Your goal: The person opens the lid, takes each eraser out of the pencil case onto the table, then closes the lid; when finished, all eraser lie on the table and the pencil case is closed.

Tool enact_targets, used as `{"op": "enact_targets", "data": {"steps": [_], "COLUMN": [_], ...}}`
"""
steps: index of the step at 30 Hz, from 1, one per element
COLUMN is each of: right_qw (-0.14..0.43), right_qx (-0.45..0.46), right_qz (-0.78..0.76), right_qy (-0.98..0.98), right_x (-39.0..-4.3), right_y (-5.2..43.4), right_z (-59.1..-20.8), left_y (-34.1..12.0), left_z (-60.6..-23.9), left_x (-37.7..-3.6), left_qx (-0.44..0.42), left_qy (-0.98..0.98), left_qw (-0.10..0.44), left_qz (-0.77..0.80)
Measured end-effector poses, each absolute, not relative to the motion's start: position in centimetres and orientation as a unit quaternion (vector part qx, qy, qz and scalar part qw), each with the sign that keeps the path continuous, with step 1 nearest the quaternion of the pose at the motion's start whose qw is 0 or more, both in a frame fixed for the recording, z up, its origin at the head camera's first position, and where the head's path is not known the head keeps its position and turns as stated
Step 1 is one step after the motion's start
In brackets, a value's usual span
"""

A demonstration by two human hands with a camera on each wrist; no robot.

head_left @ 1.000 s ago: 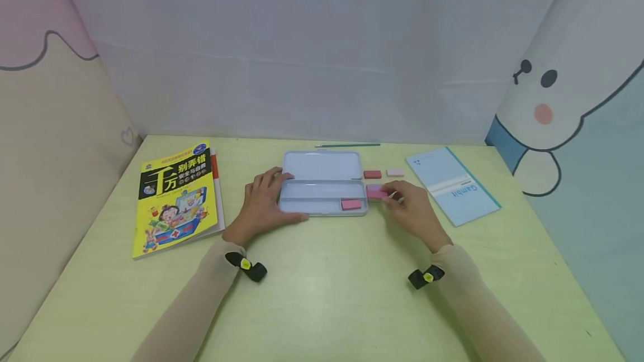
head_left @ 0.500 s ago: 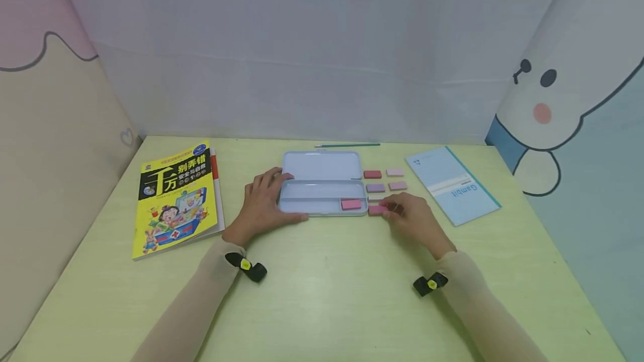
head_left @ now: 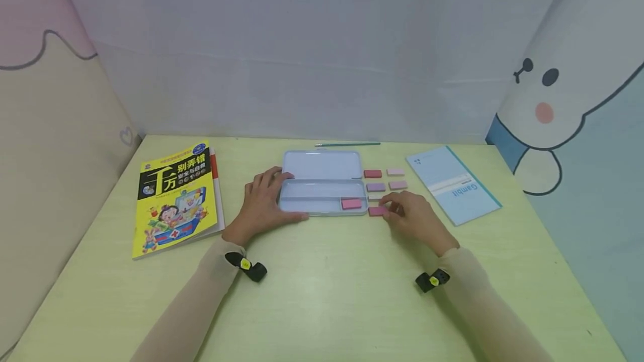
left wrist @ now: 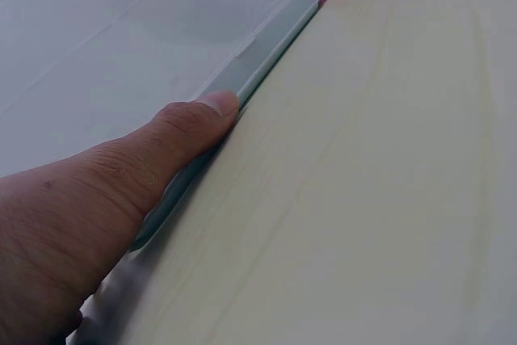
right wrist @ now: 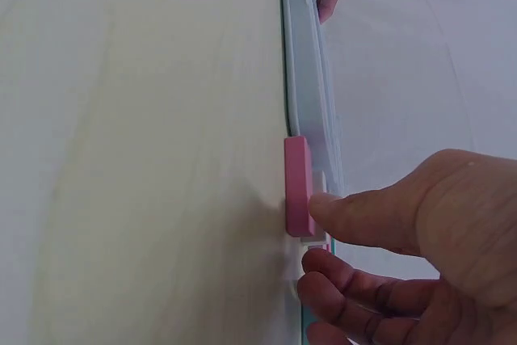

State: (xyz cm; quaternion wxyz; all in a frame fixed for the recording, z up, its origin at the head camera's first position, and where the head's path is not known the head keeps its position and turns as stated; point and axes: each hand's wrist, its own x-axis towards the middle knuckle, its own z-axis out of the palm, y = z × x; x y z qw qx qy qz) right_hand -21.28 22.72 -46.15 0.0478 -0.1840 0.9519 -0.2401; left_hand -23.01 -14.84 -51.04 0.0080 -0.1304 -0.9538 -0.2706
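My left hand (head_left: 264,200) grips the left end of an open white pencil case (head_left: 322,188), thumb along its front edge and fingers at the back. A pink block (head_left: 351,204) lies in its front right compartment. Beside the case's right end, my right hand (head_left: 415,217) is at another small pink block (right wrist: 298,183) lying flat on the table. In the right wrist view the thumb touches that block's side, while the loosely bent fingers stay off it. A whitish block (head_left: 374,198) lies just behind, partly hidden by the hand.
Behind the right hand lie a red block (head_left: 373,174), a pale pink block (head_left: 395,172), a purple block (head_left: 375,187) and a light pink block (head_left: 398,185). A pencil (head_left: 347,144) is behind the case. A blue notebook (head_left: 453,185) lies right, a yellow book (head_left: 176,200) left.
My right hand has moved toward the table's front and slightly right, with the pink block now in front of the whitish one. The purple and light pink blocks have come into view. My left hand stays put.
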Motion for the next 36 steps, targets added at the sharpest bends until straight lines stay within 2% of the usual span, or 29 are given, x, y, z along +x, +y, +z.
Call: {"op": "enact_targets", "data": {"steps": [11,36], "right_qw": [0.018,0.051], "right_qx": [-0.208,-0.229], "right_qz": [-0.266,-0.249], "right_qy": [0.941,0.940], "right_x": [-21.6,-22.6], "right_y": [21.9,18.7], "right_z": [-44.8,-45.2], "left_y": [-14.7,-15.0], "left_z": [-51.5,-51.5], "left_x": [-23.3,-23.3], "left_qx": [-0.133,-0.133], "left_qy": [-0.953,-0.955], "left_qw": [0.012,0.011], "left_qz": [-0.271,-0.266]}}
